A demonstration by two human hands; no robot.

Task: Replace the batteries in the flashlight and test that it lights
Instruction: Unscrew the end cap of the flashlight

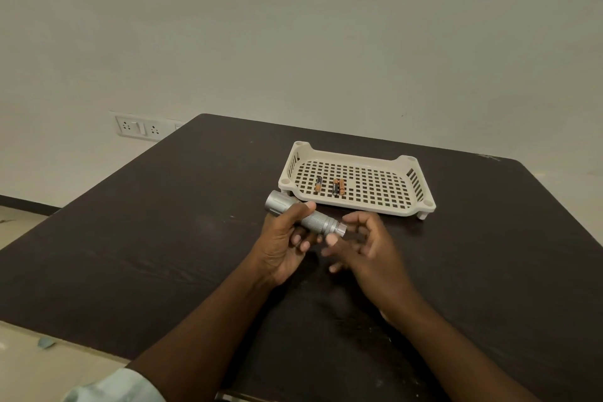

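The left hand (287, 245) is wrapped around the knurled barrel of the one silver flashlight (305, 218), holding it above the dark table (163, 238) with the wide head to its upper left. Just right of the tail end, the right hand (365, 248) hovers with fingers loosely spread, gripping nothing. Beyond both hands sits one cream perforated tray (375, 186) holding three batteries (338, 187): one alone, two touching.

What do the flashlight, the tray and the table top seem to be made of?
Flashlight: likely metal, matt silver, knurled grip. Tray: cream plastic, moulded grid of holes. Table: dark wood-look surface, perhaps laminate; faint scuffs.
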